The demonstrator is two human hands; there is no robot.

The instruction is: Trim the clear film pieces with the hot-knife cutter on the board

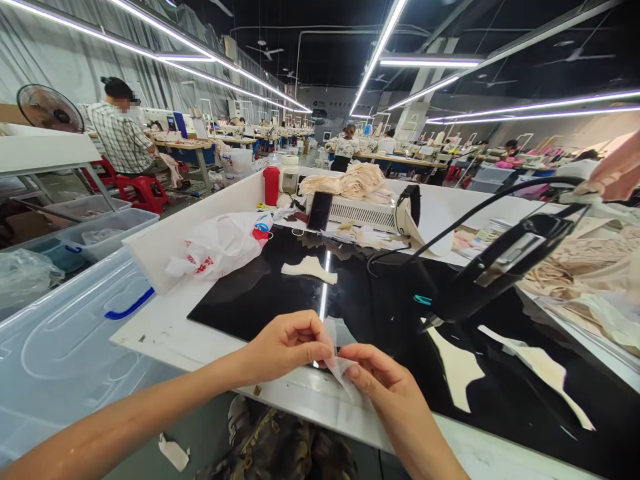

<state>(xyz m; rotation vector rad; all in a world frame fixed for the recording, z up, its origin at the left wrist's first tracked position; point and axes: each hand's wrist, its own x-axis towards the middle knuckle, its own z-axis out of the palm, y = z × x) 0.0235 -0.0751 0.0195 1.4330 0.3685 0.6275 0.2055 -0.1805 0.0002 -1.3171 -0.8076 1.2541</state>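
Observation:
Between my two hands is a thin, translucent film piece [341, 368], held over the front edge of the table. My left hand [295, 347] pinches its left side between thumb and fingers. On its right side, my right hand [377, 377] pinches it too, fingertips close to those of the left. Beyond the hands, a cream cut fabric piece [309, 268] lies on the glossy black board [250, 300]. Two more cut pieces rest to the right, one cream fabric piece [455, 367] and another fabric piece [545, 370] with a raised white edge.
A black corded handheld tool [500, 267] stands tilted over the board's right side, near a teal clip [423, 300]. A white plastic bag [225, 243], phone [320, 211] and red cup [271, 185] sit along the back. Fabric heaps [590, 260] lie right; a lidded bin [65, 353] stands left.

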